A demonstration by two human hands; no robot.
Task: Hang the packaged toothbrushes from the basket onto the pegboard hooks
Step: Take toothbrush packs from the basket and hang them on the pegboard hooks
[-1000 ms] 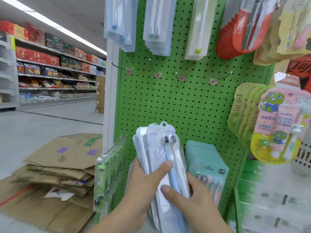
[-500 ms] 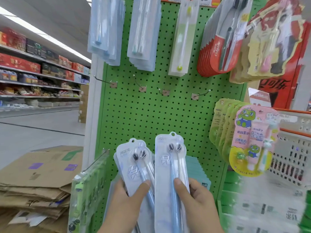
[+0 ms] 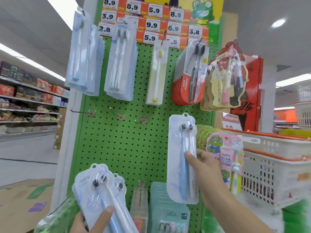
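Shop aisle end-cap: green pegboard point(image 3: 127, 148) upright, dotted w/ holes, price tags point(image 3: 151, 17) across top over orange strip. Upper row hung w/ clear toothbrush packs point(image 3: 117, 64), a pale green single pack point(image 3: 156, 73), red packs point(image 3: 188, 78). Middle row: 3 bare hooks point(image 3: 121, 116) on small brown plates, side by side. Right hand point(image 3: 207, 167) pinching 1 blister pack point(image 3: 182, 158) at mid-height, thumb on front, pack upright in front of board, right of the bare hooks, hang-hole at top. Left hand point(image 3: 90, 221) at bottom edge gripping a fanned bunch of same packs point(image 3: 101, 187), thumb across front, tilted left; approx 3, count unclear from blur. White basket point(image 3: 272, 158) w/ orange rim at right, beside board. Kids' frog-print packs point(image 3: 223, 158) hanging between board and basket. Flattened cardboard point(image 3: 25, 204) on pale floor at lower left. Stocked shelves point(image 3: 30, 98) far left, strip lights on ceiling.
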